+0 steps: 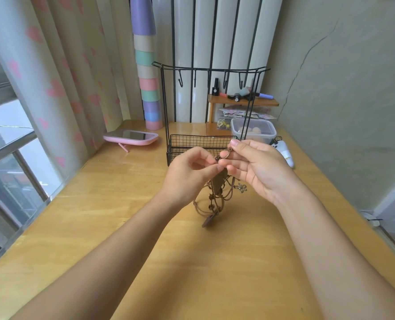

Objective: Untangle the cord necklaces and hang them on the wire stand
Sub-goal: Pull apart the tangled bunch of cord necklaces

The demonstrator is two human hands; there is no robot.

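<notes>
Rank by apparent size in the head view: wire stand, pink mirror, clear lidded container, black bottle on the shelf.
1. wire stand
2. pink mirror and clear lidded container: similar, mirror foreshortened, not ranked
3. black bottle

Two hands [187, 174] [259, 168], one wire stand [192, 142], one necklace tangle [215, 199], one pink mirror [132, 136]

Both hands are raised over the wooden counter [122, 204] with a tangle of brown cord necklaces [215, 199] between them. The left hand [187, 172] pinches a cord by a dark bead, and the right hand [259, 167] pinches a metal ring at the tangle's top in its fingers [238, 144]. The loops and pendants hang toward 6 o'clock. The black wire stand [210, 70] is at 12 o'clock from the hands, a pink mirror [130, 136] at 10 o'clock and a lidded plastic box [253, 129] at 1 o'clock.
</notes>
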